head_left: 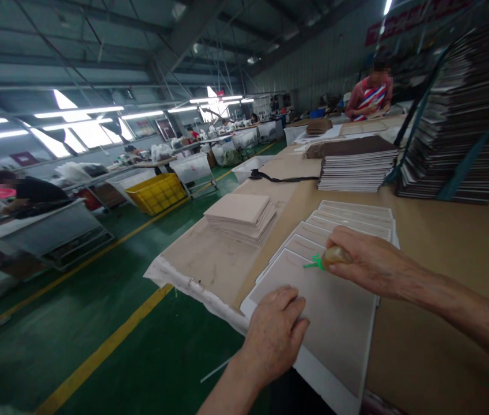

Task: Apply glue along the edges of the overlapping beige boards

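Note:
A squeeze glue bottle (334, 257) with a green nozzle is in my right hand (363, 262), its fingers wrapped round the bottle. The nozzle tip points left, just over the upper part of a beige panel (334, 328) with white borders. My left hand (276, 328) lies on the left side of this panel, fingers slightly bent and resting on its surface. Behind it, several more panels (348, 216) overlap like a fan, with faint streaks along their exposed strips. A short faint streak also shows on the front panel, left of the nozzle.
A stack of beige pieces (239, 210) sits left of the fan. Farther back are dark-topped stacked sheets (356, 164) and a tall strapped stack (460, 127). A black strap (285, 178) lies on the table. A person (369, 95) works across the table; a yellow bin (158, 193) stands beyond the aisle.

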The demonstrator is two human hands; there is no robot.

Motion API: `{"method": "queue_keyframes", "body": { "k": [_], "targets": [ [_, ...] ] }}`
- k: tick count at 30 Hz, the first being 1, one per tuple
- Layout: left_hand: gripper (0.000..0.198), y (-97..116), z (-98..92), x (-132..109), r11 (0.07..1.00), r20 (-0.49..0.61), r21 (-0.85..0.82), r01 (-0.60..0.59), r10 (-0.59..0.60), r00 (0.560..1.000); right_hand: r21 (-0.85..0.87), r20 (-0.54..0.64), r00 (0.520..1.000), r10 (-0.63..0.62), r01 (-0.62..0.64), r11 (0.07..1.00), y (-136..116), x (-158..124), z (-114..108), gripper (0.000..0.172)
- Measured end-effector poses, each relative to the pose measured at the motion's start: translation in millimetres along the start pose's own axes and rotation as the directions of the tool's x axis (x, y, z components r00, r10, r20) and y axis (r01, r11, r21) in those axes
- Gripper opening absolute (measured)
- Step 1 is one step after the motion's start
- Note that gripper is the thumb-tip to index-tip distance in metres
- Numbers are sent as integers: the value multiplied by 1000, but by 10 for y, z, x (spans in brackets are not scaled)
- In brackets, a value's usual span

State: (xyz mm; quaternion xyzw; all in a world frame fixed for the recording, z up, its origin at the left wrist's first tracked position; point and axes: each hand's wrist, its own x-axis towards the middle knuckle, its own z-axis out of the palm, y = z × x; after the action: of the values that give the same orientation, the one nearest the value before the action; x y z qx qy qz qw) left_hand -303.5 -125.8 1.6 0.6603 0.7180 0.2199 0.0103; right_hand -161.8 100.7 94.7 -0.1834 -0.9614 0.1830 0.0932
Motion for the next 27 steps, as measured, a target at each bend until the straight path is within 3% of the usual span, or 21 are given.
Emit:
{"method": "queue_keyframes", "body": {
  "k": [5,13,19,27],
  "targets": [
    [35,-12,-2,5,1000,-3,19,-3,3,1000,2,-12,1000,1,-1,1000,-39,55,132,16],
    [36,-22,2,5,1000,-10,19,-5,6,1000,-45,41,999,-11,13,999,-24,-178,-163,10],
    [35,-20,6,3,999,-7,35,-10,10,1000,-32,8,1000,-13,13,999,-112,-137,-79,11],
    [35,-26,2,18,999,-14,30,-31,32,999,-6,31,999,10,-10,1000,153,-399,-205,12]
  ]
}}
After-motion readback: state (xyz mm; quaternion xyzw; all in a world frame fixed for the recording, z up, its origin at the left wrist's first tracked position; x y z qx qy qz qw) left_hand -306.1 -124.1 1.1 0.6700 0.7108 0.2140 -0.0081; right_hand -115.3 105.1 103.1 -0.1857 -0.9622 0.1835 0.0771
